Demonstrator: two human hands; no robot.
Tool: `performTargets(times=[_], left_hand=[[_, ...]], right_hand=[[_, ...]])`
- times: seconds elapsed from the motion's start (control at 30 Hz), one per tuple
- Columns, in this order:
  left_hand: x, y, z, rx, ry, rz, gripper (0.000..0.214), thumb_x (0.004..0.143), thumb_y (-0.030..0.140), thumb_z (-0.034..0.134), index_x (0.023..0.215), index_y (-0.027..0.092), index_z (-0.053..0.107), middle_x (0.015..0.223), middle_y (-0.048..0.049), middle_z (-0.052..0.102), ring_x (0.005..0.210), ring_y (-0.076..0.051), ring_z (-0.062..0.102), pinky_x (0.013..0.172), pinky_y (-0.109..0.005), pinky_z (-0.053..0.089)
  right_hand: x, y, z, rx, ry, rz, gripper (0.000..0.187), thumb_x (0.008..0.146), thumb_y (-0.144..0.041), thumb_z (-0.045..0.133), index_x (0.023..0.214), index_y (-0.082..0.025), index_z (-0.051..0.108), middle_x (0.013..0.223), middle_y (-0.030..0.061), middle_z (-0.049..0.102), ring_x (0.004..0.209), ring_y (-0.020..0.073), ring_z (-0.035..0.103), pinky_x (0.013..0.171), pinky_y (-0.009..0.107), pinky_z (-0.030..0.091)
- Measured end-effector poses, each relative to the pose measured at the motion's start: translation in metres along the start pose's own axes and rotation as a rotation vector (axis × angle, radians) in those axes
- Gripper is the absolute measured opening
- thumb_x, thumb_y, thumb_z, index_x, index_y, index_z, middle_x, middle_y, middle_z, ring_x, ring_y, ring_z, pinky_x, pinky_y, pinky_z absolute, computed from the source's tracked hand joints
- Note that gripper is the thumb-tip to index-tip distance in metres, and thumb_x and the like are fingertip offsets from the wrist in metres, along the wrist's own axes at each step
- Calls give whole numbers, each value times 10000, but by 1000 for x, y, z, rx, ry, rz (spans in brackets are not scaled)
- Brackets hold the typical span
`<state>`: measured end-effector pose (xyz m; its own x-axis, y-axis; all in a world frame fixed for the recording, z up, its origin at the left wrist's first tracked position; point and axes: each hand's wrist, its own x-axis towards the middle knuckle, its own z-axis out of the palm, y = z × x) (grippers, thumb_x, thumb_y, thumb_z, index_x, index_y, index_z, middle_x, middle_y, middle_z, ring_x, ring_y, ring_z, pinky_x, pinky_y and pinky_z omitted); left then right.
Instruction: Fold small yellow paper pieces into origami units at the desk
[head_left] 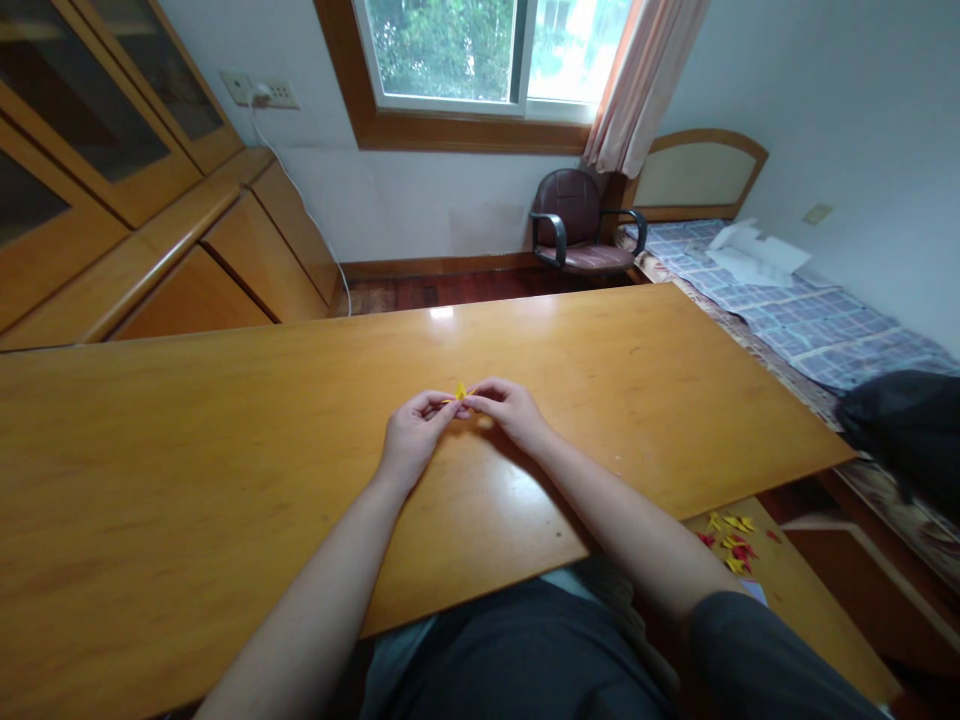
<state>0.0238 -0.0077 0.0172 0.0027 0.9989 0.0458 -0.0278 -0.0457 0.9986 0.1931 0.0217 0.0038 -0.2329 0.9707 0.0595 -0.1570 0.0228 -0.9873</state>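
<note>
A small folded yellow paper piece with a pointed tip standing up is held between both hands, over the middle of the wooden table. My left hand pinches its left side between thumb and fingers. On its right side, my right hand grips it the same way, with the thumb in front. The fingertips of the two hands nearly meet and cover the paper's lower part. Its exact folded shape is too small to make out.
Several yellow and red folded paper pieces lie on a lower wooden surface at my right. Beyond the table stand a brown armchair and a bed. A wooden cabinet lines the left; a dark bag sits at the far right.
</note>
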Motion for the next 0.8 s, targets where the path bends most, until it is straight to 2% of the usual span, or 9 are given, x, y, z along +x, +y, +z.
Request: performTargets(times=[0.13,0.3,0.47,0.67,0.8], left_hand=[[0,0,0,6,2,-7,368,711,498,808,836,165,714,793,-72,779,775,-218,743,817,-333,568],[0,0,-1,16,16,3,330,727,473,803,799,163,717,780,-72,779,752,-207,738,810,-327,568],[-1,-2,-2,8,7,-1,336,722,478,805,752,166,682,768,-75,780,714,-200,734,791,-328,568],[-1,-5,-3,-7,-3,-3,341,724,477,803,745,172,652,747,-67,775,666,-189,726,753,-318,569],[0,-6,-3,-13,-1,1,330,737,475,791,788,169,681,765,-68,775,706,-198,734,778,-324,569]], right_hand=[[-1,-3,-2,-119,-2,-57,272,708,-442,799,762,-183,733,765,9,704,738,147,612,737,282,462],[-4,-7,-1,-156,-17,-133,270,756,-461,766,737,-196,721,764,16,706,747,163,623,746,301,469],[-6,-8,0,-225,3,-212,222,778,-400,757,719,-191,709,729,12,676,701,156,594,697,294,443],[-7,-10,0,-238,1,-202,233,777,-409,751,713,-191,699,725,11,662,695,154,581,686,293,436],[-5,-7,0,-192,2,-166,265,756,-445,764,720,-189,704,727,7,668,711,155,588,704,292,453]])
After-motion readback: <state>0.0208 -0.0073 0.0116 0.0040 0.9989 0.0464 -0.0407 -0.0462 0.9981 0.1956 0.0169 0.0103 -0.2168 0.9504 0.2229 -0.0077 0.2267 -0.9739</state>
